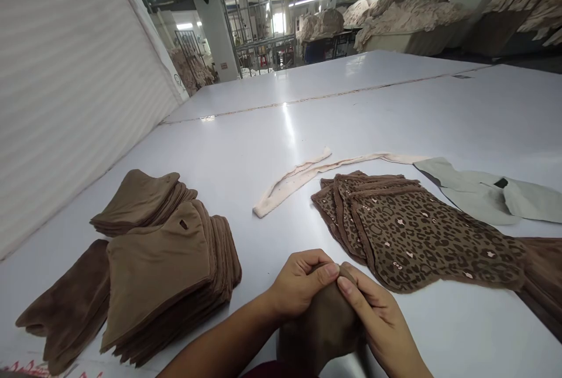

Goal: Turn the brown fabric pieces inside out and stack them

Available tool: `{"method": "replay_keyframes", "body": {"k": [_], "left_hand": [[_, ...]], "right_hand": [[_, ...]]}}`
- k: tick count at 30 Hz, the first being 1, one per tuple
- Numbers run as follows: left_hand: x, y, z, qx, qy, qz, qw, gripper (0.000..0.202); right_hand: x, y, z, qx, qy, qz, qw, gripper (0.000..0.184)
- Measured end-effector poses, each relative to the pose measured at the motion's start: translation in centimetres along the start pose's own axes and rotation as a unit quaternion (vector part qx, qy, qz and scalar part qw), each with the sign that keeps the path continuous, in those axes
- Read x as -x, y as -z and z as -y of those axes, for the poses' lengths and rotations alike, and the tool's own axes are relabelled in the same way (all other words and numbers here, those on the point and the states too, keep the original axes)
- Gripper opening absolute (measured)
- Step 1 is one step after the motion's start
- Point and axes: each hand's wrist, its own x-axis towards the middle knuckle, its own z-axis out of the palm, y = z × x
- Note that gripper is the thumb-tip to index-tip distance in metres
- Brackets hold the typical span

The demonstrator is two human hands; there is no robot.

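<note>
At the table's near edge, my left hand (301, 284) pinches the upper edge of a brown fabric piece (322, 325) between thumb and fingers. My right hand (373, 302) grips the same edge just beside it, the two thumbs nearly touching. The cloth hangs down below both hands, and its lower end is partly cut off by the frame. To the right of my hands lies a fanned stack of leopard-print fabric pieces (413, 232) with fuzzy brown edges. On the left are stacks of cut brown fabric pieces (158, 249); the top one has a small dark slit.
A pale pink fabric strip (294, 182) curves across the white table (219, 150). Grey-green fabric (487, 191) lies at the right, with more brown fabric (544, 272) below it. A large white roll or sheet (79, 74) stands along the left. Behind are bins heaped with cloth (413, 21).
</note>
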Motion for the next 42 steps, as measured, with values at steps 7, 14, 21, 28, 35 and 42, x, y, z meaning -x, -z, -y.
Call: {"method": "replay_keyframes", "body": {"k": [7,14,21,28,35,42], "left_hand": [[0.4,-0.3,0.2,-0.041,-0.079,-0.015,0.996,0.021],[-0.2,2.1,-2.0,0.05,-0.127,-0.238,0.962,0.029],[1.2,5.7,-3.6,0.042,-0.133,-0.254,0.957,0.023],[2.7,7.0,-2.9,-0.134,0.021,-0.107,0.985,0.022],[2.5,6.7,-2.3,-0.09,-0.077,-0.168,0.979,0.024],[1.9,5.4,-3.1,-0.045,-0.115,-0.231,0.965,0.032]], "right_hand": [[0.0,0.2,-0.1,0.053,0.027,-0.003,0.998,0.029],[-0.4,3.2,-1.3,0.12,-0.039,0.122,0.984,0.016],[0.6,4.8,-1.2,0.024,-0.048,-0.042,0.998,0.027],[0.4,5.0,-2.2,-0.024,-0.051,-0.126,0.99,0.034],[0.5,5.4,-1.5,-0.02,-0.038,-0.155,0.987,0.03],[1.0,4.4,-1.2,-0.095,-0.086,-0.183,0.975,0.033]]}}
